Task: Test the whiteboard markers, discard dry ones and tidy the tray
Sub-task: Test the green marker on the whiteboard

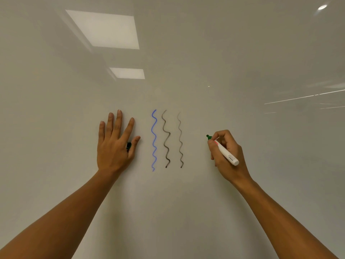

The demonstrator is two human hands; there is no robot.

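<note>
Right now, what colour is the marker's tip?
Green; the marker's tip shows in the head view.

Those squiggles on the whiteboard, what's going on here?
A person is trying out markers on the whiteboard. Three wavy test lines are already drawn: a blue line, a dark black line and a fainter grey line. The right hand grips a white marker with a green tip, the tip at the board to the right of the lines; no green line shows yet. The left hand lies flat on the board, with a dark cap tucked under it.
</note>
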